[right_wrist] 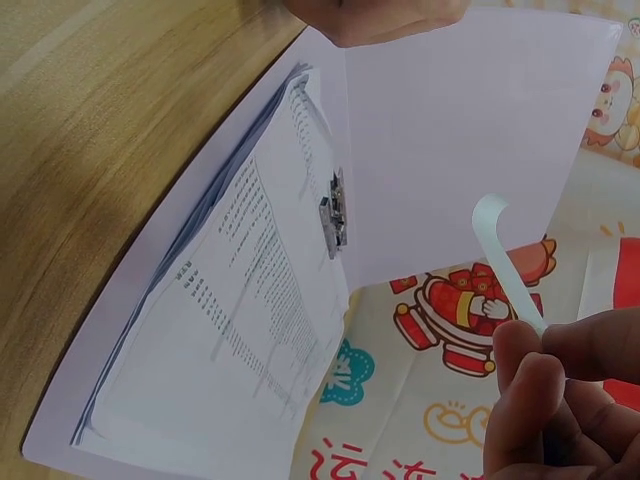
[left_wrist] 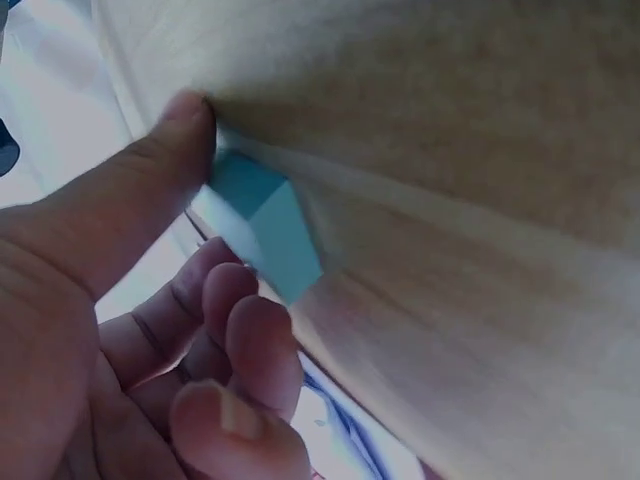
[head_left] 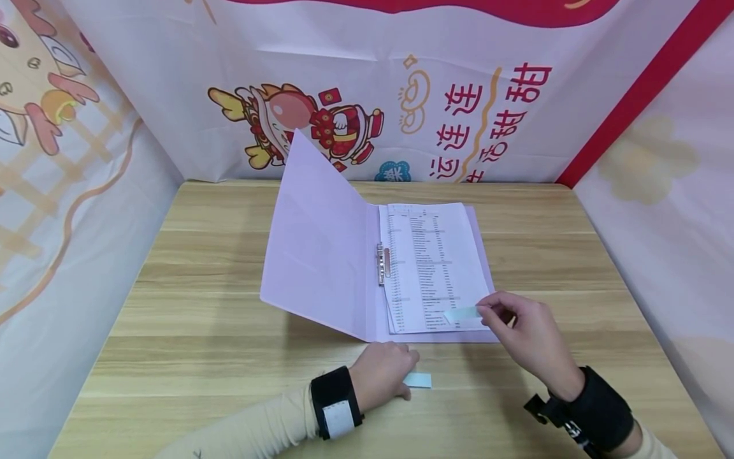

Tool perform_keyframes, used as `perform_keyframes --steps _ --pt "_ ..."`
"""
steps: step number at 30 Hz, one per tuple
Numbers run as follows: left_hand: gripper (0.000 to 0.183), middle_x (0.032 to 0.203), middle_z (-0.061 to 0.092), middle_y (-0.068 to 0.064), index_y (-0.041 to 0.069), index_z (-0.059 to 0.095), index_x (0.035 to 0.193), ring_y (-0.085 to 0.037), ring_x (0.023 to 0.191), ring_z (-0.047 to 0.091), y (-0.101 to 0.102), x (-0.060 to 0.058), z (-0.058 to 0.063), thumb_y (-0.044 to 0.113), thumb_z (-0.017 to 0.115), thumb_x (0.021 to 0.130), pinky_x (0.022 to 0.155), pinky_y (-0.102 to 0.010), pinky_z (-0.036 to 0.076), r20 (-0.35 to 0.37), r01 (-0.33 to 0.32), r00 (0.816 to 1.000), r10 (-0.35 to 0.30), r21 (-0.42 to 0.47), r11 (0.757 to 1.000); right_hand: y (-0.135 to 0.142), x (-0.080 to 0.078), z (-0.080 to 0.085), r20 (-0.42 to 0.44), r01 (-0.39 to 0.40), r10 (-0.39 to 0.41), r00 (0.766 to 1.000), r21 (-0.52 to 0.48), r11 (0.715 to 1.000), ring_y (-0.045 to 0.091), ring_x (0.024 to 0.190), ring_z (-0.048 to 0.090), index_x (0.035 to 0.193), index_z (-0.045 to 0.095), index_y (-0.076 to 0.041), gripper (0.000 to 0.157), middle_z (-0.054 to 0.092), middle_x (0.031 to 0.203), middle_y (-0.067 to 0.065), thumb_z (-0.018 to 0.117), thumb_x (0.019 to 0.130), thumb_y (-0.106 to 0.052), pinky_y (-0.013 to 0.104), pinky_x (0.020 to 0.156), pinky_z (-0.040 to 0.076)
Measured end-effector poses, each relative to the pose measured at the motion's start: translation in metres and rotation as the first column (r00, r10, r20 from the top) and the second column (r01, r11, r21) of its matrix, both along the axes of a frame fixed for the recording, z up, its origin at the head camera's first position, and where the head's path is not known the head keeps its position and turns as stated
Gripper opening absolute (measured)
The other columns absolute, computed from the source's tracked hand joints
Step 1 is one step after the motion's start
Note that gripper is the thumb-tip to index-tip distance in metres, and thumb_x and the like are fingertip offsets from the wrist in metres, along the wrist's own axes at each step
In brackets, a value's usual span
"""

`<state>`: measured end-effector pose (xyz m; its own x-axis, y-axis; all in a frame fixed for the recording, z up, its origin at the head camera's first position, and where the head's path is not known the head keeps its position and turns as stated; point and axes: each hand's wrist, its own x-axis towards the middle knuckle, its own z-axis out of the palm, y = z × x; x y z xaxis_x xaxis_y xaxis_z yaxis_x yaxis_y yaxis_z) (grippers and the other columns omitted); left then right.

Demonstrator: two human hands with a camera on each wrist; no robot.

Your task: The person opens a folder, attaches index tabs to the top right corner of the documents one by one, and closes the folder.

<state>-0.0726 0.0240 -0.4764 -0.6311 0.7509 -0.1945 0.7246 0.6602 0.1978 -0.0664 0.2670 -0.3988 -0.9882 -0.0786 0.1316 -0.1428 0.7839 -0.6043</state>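
My right hand (head_left: 527,331) pinches one end of a pale blue sticky note strip (head_left: 461,313) between thumb and fingertips. The strip's free end curls over in the right wrist view and overlaps the lower part of the printed sheets (head_left: 432,264) in the head view. Those sheets lie in an open lilac folder (head_left: 321,242), beside its metal clip (head_left: 380,264). Just below the folder, my left hand (head_left: 383,375) holds a small blue sticky note pad (left_wrist: 285,240) low at the tabletop, thumb on one side and curled fingers on the other. Part of the pad is hidden under the hand.
The folder's cover stands tilted up on the left. Wood-grain table (head_left: 195,274) surrounds the folder. A printed cloth (head_left: 504,38) hangs behind the table's back edge, with more cloth on both sides.
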Motion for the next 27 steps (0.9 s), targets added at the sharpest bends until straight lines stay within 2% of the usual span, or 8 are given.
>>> perform_keyframes --steps 3,5,11,17,20,23,27 --pt "0.045 0.079 0.064 0.007 0.016 0.071 0.098 -0.004 0.065 0.053 0.000 -0.001 0.005 0.056 0.081 0.078 0.051 -0.021 0.043 -0.041 -0.007 0.999 0.009 0.046 0.999 0.000 0.000 0.000 -0.008 -0.002 0.002 1.000 -0.004 1.000 0.010 0.062 0.054 0.096 0.076 -0.007 0.003 0.067 0.074 -0.003 0.074 0.093 -0.007 0.024 0.054 0.046" --pt "0.041 0.076 0.062 0.007 0.016 0.071 0.094 -0.004 0.063 0.053 0.001 -0.005 0.012 0.054 0.078 0.084 0.049 -0.021 0.043 -0.059 -0.020 0.998 0.026 0.096 0.995 0.001 -0.001 0.001 -0.020 -0.006 0.006 1.000 -0.013 1.000 0.010 0.062 0.054 0.096 0.076 -0.007 0.004 0.068 0.075 -0.002 0.074 0.093 -0.007 0.023 0.054 0.046" --pt "0.019 0.074 0.062 0.007 0.014 0.070 0.091 -0.003 0.062 0.053 0.011 -0.025 0.052 0.032 0.071 0.097 0.051 -0.018 0.043 -0.043 -0.069 0.996 0.084 0.269 0.961 0.008 -0.009 0.002 -0.071 0.000 -0.001 0.997 -0.016 1.000 0.008 0.063 0.055 0.096 0.076 -0.005 0.003 0.069 0.074 -0.003 0.074 0.093 -0.006 0.023 0.054 0.046" --pt "0.014 0.076 0.060 0.010 0.016 0.071 0.093 -0.003 0.064 0.051 0.033 -0.045 0.086 0.026 0.065 0.101 0.053 -0.016 0.040 -0.005 -0.144 0.987 0.160 0.417 0.897 0.021 -0.023 0.007 -0.078 0.031 -0.032 0.996 -0.004 0.999 0.011 0.066 0.056 0.099 0.075 -0.002 0.011 0.070 0.078 0.001 0.069 0.098 -0.012 0.022 0.057 0.045" --pt "0.013 0.078 0.061 0.011 0.017 0.071 0.095 -0.002 0.066 0.053 0.046 -0.059 0.100 0.025 0.064 0.102 0.055 -0.015 0.042 0.021 -0.193 0.978 0.209 0.480 0.856 0.027 -0.032 0.010 -0.070 0.040 -0.041 0.997 -0.019 0.999 0.013 0.065 0.056 0.101 0.074 -0.001 0.015 0.070 0.080 0.005 0.067 0.100 -0.015 0.022 0.055 0.045" --pt "0.013 0.081 0.062 0.011 0.018 0.071 0.095 -0.001 0.067 0.054 0.059 -0.077 0.112 0.023 0.063 0.103 0.056 -0.015 0.043 0.057 -0.259 0.960 0.273 0.541 0.800 0.031 -0.042 0.013 -0.044 0.055 -0.056 0.997 -0.032 0.998 0.015 0.064 0.057 0.102 0.073 -0.001 0.019 0.070 0.082 0.010 0.065 0.101 -0.018 0.024 0.053 0.046" --pt "0.012 0.084 0.066 0.008 0.017 0.072 0.098 -0.003 0.066 0.057 0.070 -0.105 0.125 0.022 0.062 0.103 0.055 -0.016 0.045 0.119 -0.367 0.922 0.368 0.571 0.735 0.034 -0.058 0.016 0.021 0.089 -0.089 0.996 -0.030 0.996 0.019 0.065 0.058 0.104 0.071 0.000 0.024 0.070 0.085 0.012 0.062 0.103 -0.022 0.026 0.053 0.047"
